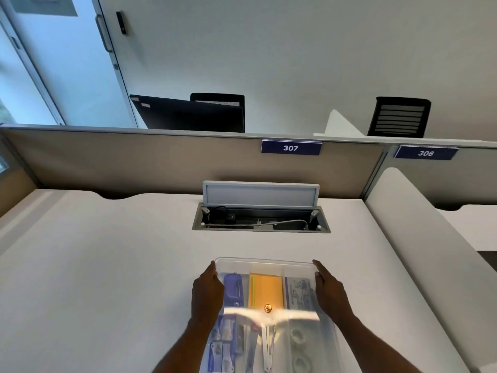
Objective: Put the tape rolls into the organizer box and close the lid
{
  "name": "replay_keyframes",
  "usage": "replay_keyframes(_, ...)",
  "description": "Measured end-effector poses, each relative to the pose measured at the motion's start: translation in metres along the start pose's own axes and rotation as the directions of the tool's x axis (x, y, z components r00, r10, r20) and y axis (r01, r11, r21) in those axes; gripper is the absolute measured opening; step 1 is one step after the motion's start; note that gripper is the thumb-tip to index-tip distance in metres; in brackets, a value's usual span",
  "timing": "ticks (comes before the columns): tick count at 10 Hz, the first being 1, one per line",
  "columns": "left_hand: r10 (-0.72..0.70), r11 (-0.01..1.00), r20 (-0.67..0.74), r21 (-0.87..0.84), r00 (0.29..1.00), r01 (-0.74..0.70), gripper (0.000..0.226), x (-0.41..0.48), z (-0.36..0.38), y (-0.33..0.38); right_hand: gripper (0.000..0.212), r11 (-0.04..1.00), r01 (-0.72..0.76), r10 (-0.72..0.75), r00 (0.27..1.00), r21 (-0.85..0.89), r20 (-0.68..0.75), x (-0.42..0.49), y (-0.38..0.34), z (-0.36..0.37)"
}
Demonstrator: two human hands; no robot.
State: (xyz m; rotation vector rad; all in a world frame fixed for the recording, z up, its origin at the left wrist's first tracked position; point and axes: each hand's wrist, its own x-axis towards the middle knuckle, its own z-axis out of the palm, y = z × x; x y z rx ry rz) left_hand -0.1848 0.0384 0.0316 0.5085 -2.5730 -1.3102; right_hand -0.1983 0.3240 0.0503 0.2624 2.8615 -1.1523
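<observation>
Head view: one clear plastic organizer box (265,267) sat on the white bench (107,265) at the near edge, its transparent lid (271,316) lying over it, with two hands at its sides. The left hand (207,292) and right hand (329,289) each had fingers pressed flat against a long side. Two tape rolls (298,336) showed dimly through the lid in the right compartment.

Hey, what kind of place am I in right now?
Most likely a shared office with numbered desks: grey partition panels carry blue number plates 307 and 306, black mesh office chairs stand behind, and the white desk has a cable hatch.
</observation>
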Motion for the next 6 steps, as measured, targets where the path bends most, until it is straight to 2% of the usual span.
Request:
replay_keyframes(3, 0.006, 1.0, 0.025, 0.023, 1.0, -0.006, 0.034, 0.002, 0.003, -0.007, 0.039, 1.0, -0.015, 0.015, 1.0, -0.007, 0.02, 0.002, 0.002, 0.0)
replay_keyframes(4, -0.021, 0.999, 0.121, 0.033, 0.992, 0.018, 0.043, 0.001, -0.001, -0.002, 0.04, 0.995, -0.015, 0.016, 1.0, -0.095, 0.012, 0.004, 0.004, 0.002)
replay_keyframes(5, 0.028, 0.992, 0.203, 0.117, 0.979, -0.052, 0.057, 0.0, 0.002, 0.0, 0.044, 0.93, 0.04, -0.066, 0.996, -0.364, -0.058, 0.009, 0.007, 0.006)
replay_keyframes(6, 0.173, 0.945, 0.236, 0.233, 0.956, -0.228, 0.064, 0.005, 0.002, 0.007, 0.052, 0.778, 0.181, -0.269, 0.961, -0.602, -0.059, 0.02, 0.007, 0.016)
